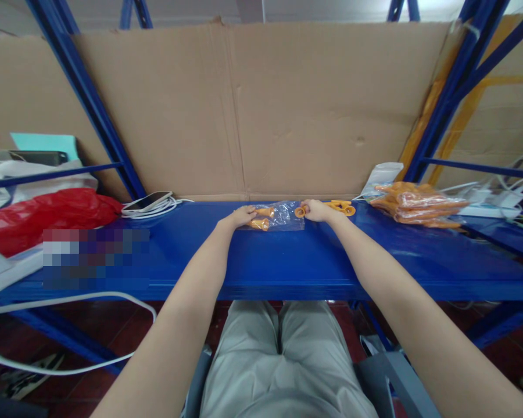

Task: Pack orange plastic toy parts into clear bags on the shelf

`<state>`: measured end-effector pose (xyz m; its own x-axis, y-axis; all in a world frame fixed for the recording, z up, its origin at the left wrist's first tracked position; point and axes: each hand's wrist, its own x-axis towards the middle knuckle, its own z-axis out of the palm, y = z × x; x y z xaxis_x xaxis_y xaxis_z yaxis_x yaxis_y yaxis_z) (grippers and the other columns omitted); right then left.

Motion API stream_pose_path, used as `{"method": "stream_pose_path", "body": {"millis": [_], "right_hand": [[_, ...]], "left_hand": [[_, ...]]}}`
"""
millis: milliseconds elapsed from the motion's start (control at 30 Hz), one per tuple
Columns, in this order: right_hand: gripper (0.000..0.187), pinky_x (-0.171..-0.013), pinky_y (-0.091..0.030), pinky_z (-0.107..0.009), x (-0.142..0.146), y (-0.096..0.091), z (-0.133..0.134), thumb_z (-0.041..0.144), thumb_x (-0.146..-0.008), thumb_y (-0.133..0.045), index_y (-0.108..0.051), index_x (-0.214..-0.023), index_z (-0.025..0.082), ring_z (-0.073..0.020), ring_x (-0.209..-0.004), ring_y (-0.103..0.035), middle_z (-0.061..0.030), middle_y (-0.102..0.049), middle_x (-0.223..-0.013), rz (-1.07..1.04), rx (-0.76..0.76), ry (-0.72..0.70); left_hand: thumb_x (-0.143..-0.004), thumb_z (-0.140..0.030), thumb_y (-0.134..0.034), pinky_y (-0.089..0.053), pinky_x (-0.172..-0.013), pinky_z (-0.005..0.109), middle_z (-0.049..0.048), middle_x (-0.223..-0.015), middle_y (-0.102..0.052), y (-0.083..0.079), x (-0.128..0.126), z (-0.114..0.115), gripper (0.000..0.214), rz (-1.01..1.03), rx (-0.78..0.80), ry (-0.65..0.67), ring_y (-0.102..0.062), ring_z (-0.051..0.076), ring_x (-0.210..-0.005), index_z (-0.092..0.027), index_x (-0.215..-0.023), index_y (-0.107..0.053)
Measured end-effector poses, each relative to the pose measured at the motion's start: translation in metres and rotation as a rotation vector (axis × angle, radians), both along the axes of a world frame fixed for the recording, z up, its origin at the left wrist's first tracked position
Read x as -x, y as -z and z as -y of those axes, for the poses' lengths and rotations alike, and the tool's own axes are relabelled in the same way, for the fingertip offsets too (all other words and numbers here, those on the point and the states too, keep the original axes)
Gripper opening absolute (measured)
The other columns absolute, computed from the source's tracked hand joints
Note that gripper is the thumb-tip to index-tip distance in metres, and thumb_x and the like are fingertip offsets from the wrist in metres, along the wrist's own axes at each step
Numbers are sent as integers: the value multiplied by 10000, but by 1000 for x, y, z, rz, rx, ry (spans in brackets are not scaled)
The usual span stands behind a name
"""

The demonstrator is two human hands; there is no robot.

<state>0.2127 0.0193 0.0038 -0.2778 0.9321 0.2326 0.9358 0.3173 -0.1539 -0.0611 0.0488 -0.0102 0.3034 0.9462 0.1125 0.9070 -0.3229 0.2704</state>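
Observation:
A small clear plastic bag [283, 216] with orange plastic parts inside lies on the blue shelf [287, 261] in front of me. My left hand [243, 216] rests on the bag's left end, its fingers pinching the bag over an orange piece [260, 223]. My right hand [316, 210] is closed on an orange plastic part [340, 206] lying just right of the bag; a round orange end [300, 212] sticks out at the bag's mouth.
A stack of filled bags of orange parts [418, 203] lies at the right, with an empty clear bag [381, 174] behind. A phone with white cable [150, 202], a red bag [43, 217] and cardboard backing [261, 110] sit left and behind.

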Motion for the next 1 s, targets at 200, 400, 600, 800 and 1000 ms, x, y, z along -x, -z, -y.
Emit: {"method": "stream_pose_path", "body": {"millis": [200, 400, 600, 800, 1000], "right_hand": [[322, -899, -458, -282, 4, 6, -8, 77, -761, -563, -654, -1067, 119, -234, -1043, -621, -130, -686, -1085, 66, -84, -63], [357, -923, -447, -351, 2, 11, -8, 95, -811, -517, -575, -1156, 163, -249, -1088, -596, -132, -650, -1167, 86, -69, 12], [363, -949, -417, -395, 12, 9, 5, 302, -898, -513, -539, -1208, 114, -300, -1167, -548, -191, -617, -1233, 159, -64, 80], [420, -1006, -375, -473, 22, 4, 12, 388, -934, -457, -578, -1216, 100, -334, -1227, -519, -218, -633, -1212, 211, -37, 178], [376, -961, -441, -471, 12, -17, 15, 281, -844, -603, -661, -1170, 104, -347, -1181, -572, -230, -661, -1165, 266, 111, 276]], "left_hand": [[-958, -355, -335, -198, -1165, 266, 62, -1537, -346, 0, 4, 1, 540, -61, 37, 0, -305, 179, -1429, -143, -1449, -414], [-918, -353, -406, -238, -1156, 283, 46, -1514, -393, 2, 7, -5, 524, -13, 22, 22, -360, 185, -1402, -188, -1412, -470], [-800, -435, -566, -362, -1081, 259, 2, -1332, -613, -1, 23, -4, 485, 127, 21, 75, -496, 219, -1304, -240, -1237, -645], [-726, -473, -656, -359, -1082, 254, 11, -1347, -588, -3, 45, -1, 528, 184, 15, -4, -473, 248, -1326, -234, -1196, -684], [-687, -437, -702, -325, -1114, 274, 18, -1357, -567, -3, 61, -7, 550, 190, 20, -49, -464, 248, -1332, -237, -1199, -685]]}}
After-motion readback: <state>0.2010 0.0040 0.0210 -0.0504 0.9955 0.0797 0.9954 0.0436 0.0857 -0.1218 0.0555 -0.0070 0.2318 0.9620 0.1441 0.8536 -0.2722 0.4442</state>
